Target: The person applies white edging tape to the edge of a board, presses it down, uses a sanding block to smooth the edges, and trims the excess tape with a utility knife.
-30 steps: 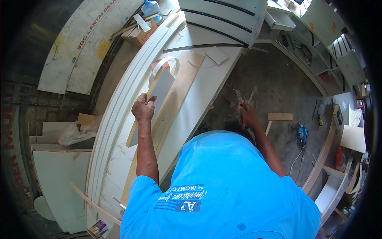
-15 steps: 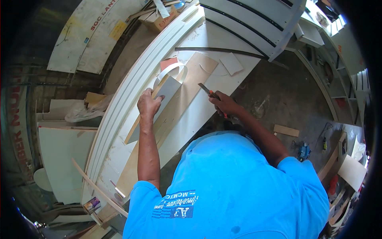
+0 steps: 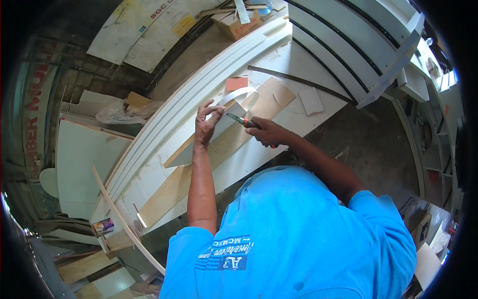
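The person wears a bright sky-blue, short-sleeved fabric shirt (image 3: 294, 234), softly creased across its broad surface. A dark navy print (image 3: 233, 262) sits toward the left side, made up of pale characters on a solid block, thin horizontal stripes and slanted script lettering, all upside down in this view. A small darker blue round spot (image 3: 298, 286) marks the cloth near a curved seam line (image 3: 331, 289). The loose left sleeve (image 3: 186, 244) and right sleeve (image 3: 381, 212) leave both forearms bare.

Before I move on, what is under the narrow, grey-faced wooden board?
Left of the board, a flat white panel shows; right of it, a long, pale-brown wooden plank. Whatever lies directly beneath is covered, so unseen.
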### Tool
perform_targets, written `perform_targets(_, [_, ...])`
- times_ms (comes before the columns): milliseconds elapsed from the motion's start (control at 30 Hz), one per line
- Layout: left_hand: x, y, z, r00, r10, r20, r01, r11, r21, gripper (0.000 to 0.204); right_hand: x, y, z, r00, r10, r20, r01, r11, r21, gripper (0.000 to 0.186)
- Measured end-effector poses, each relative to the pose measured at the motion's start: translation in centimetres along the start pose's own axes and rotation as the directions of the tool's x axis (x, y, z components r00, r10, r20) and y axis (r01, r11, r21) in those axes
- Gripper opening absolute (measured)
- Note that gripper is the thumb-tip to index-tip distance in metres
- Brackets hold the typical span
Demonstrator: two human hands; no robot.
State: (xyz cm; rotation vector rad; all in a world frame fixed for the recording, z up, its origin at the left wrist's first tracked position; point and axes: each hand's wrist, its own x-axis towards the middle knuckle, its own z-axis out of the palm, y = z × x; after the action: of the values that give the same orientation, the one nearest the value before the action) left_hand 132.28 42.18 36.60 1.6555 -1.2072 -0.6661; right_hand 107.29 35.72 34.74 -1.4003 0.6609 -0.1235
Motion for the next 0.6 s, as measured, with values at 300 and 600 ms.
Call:
perform_targets(300, [-0.7,-1.8,-0.9,0.992,-0.046,0.119,0.054,0.997,-0.060,0.023,0.5,-2.2,-0.1,0.999,-0.021,0.038,0.025,0.994,-0.103,0.032])
perform_targets(600, [-0.2,-1.2,-0.8,0.989,-0.072,0.131,0.078,0.996,-0.040,0.027,-1.6,6.2,-3.5,0.961,0.115,-0.250,-0.072,0.982,0.175,0.028])
